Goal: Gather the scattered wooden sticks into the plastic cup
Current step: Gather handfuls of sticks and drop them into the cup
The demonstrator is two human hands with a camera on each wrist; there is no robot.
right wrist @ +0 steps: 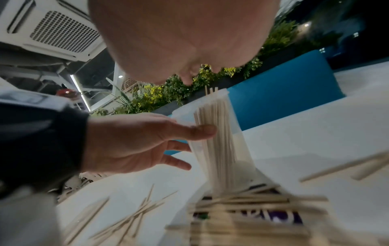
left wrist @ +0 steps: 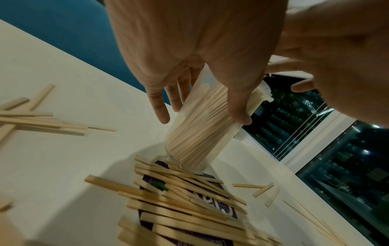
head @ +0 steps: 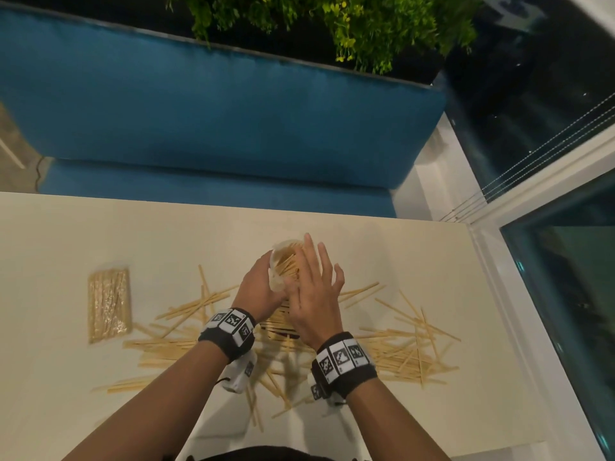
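A clear plastic cup (head: pixel 278 281) (left wrist: pixel 195 133) (right wrist: pixel 219 141), packed with several wooden sticks, stands tilted at the middle of the cream table (head: pixel 66 234). My left hand (head: pixel 259 291) (right wrist: pixel 130 141) grips its side, with the thumb (left wrist: pixel 240 114) on one wall and the fingers (left wrist: pixel 160 108) on the other. My right hand (head: pixel 316 287) hovers just right of the cup's mouth, fingers straight and spread, holding nothing. Loose wooden sticks (head: pixel 399 347) (left wrist: pixel 185 199) (right wrist: pixel 242 216) lie scattered over the table under and around both wrists.
A clear-wrapped bundle of sticks (head: pixel 108 304) lies at the left. A dark printed packet (left wrist: pixel 210 204) sits under the pile beside the cup's base. A blue bench (head: pixel 199 111) runs past the far table edge, plants (head: pixel 366 28) stand behind it, and a window (head: pixel 565 294) is at the right.
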